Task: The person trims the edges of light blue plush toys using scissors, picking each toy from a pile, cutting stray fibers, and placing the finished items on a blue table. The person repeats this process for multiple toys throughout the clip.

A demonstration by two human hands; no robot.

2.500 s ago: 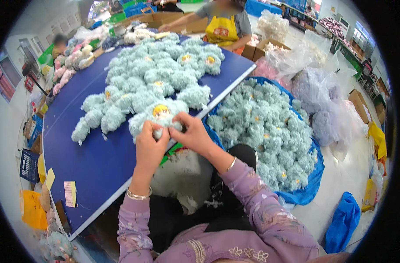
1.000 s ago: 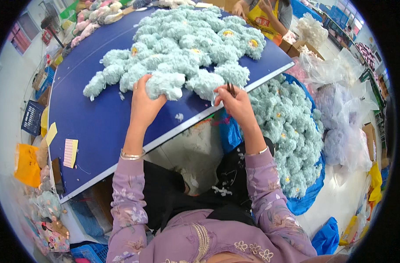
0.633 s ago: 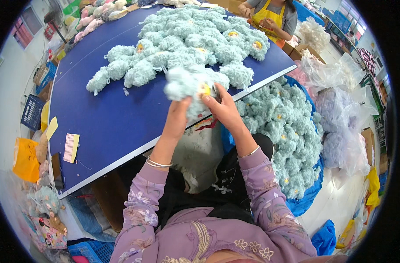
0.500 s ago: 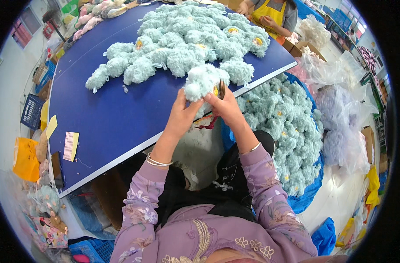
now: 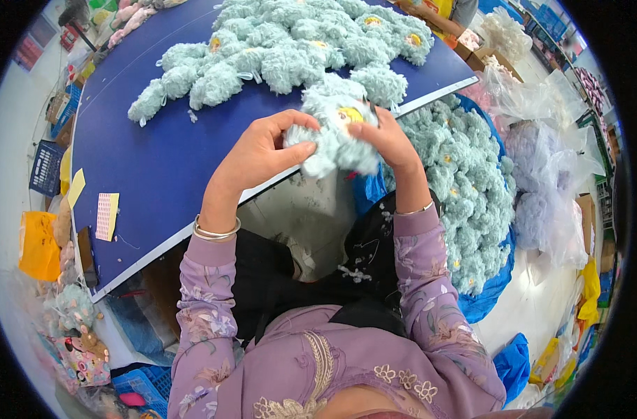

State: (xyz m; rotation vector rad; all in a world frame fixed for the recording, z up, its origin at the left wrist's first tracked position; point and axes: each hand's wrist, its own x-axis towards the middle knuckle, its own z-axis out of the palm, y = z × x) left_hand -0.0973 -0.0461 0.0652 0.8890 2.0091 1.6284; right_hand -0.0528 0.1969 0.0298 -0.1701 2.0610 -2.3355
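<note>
A fluffy pale-blue plush toy (image 5: 330, 101) with a yellow patch is held up between my hands, just off the table's near edge. My left hand (image 5: 262, 150) pinches its left side between thumb and fingers. On the other side my right hand (image 5: 395, 143) grips it, thumb beside the yellow patch. A small dark tool tip shows by the right fingers; most of it is hidden, so its kind is unclear. Behind, a heap of similar plush toys (image 5: 283, 52) lies on the blue table (image 5: 172, 153), several with white loops.
To the right, a large blue bag (image 5: 496, 286) is full of more pale-blue plush toys. Clear plastic bags (image 5: 542, 202) stand beyond it. A sticker sheet (image 5: 107, 216) lies at the table's left. Across the table, a person's arm (image 5: 437, 21) shows by some boxes.
The plush toy has turned so its yellow patch faces up more. My left hand has shifted left and loosened its hold into a side pinch; my right hand has moved slightly right and up.
</note>
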